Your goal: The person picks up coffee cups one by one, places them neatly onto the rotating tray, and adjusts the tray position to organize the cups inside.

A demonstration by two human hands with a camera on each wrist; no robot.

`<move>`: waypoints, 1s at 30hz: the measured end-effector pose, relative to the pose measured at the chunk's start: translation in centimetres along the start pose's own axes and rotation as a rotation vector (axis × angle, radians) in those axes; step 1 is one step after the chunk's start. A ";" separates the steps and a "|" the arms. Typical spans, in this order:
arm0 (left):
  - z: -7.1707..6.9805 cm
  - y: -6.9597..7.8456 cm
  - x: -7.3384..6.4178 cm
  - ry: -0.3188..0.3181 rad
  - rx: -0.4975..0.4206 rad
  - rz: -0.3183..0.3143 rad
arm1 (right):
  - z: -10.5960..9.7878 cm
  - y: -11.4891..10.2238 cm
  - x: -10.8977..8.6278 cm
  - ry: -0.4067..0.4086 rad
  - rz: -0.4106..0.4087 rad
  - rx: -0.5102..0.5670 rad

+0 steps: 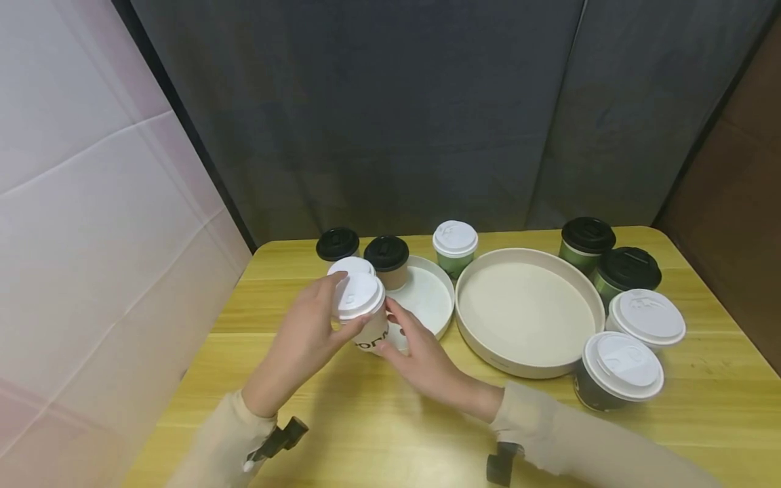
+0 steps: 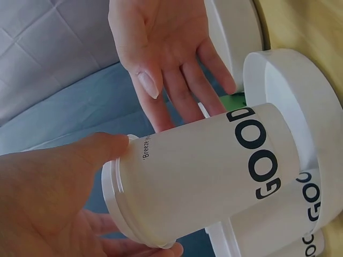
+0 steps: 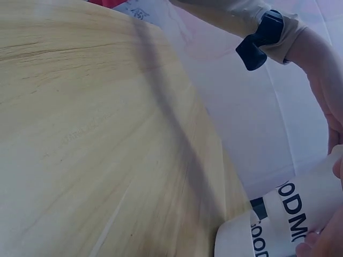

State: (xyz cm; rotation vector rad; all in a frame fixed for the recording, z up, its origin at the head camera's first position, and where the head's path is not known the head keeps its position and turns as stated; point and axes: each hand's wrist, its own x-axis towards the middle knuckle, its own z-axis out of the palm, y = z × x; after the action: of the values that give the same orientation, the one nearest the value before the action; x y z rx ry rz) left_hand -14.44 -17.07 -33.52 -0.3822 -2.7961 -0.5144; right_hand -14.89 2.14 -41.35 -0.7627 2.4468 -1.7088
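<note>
A white paper cup (image 1: pixel 369 335) with dark lettering and a white lid is held over the near-left edge of a small white round tray (image 1: pixel 434 305). My left hand (image 1: pixel 305 329) grips it around the lid, thumb on the near side. My right hand (image 1: pixel 424 359) is at the cup's right side, its fingers extended and reaching behind the cup in the left wrist view; whether they press on it is hard to tell. Just behind stands another white-lidded cup (image 1: pixel 350 265), mostly hidden. A brown cup (image 1: pixel 393 278) with a black lid stands on the white tray.
A larger beige round tray (image 1: pixel 529 312) lies to the right. Beyond the trays are a black-lidded cup (image 1: pixel 337 244) and a green cup (image 1: pixel 454 264) with a white lid. Several lidded cups, including a dark one (image 1: pixel 604 393), line the right side. A dark curtain (image 1: pixel 390 122) hangs behind the table.
</note>
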 end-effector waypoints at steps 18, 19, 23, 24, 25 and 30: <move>1.8 0.1 1.1 0.000 -0.071 0.060 | -0.8 1.0 0.0 0.075 0.007 -0.004; 2.0 0.0 1.1 0.000 -0.075 0.062 | -0.9 1.0 0.0 0.076 0.009 -0.004; 2.4 -0.1 1.3 -0.013 -0.079 0.063 | -0.9 1.3 -0.1 0.080 0.013 0.004; 2.5 -0.2 1.3 -0.017 -0.080 0.063 | -0.9 1.4 -0.1 0.083 0.011 0.007; 2.7 -0.2 1.3 -0.021 -0.079 0.061 | -1.0 1.5 -0.1 0.085 0.010 0.009; 3.3 -0.3 1.4 -0.022 -0.086 0.063 | -1.0 1.9 -0.1 0.099 0.008 0.015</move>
State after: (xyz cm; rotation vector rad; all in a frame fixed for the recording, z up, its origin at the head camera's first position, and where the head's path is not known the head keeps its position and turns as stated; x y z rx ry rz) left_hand -16.52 -15.82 -36.11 -0.4958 -2.7796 -0.6203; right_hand -15.77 3.58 -42.67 -0.6821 2.4937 -1.8013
